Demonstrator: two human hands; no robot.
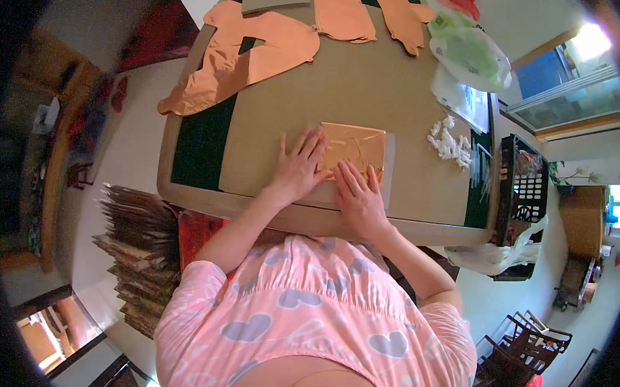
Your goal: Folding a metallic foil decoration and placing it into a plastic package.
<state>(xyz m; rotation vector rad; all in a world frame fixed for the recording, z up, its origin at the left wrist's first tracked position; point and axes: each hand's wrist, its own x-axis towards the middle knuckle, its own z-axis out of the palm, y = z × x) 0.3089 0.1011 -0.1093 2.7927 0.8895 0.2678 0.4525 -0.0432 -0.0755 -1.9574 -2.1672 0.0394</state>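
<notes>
A square of shiny copper-coloured foil [355,141] lies on a pale sheet [389,162] near the front of the brown board on the table. Its surface is creased. My left hand [299,167] rests flat against the foil's left edge, fingers stretched out. The fingers of my right hand [360,204] lie extended over its lower edge. Neither hand grips anything that I can see. What lies under the foil is hidden.
Large copper foil cut-outs [275,50] lie toward the far side. Right of the board are crumpled white bits [450,143], a green-white plastic bag [468,48] and a black crate [525,182]. Stacked cardboard-like sheets [138,248] stand left of me.
</notes>
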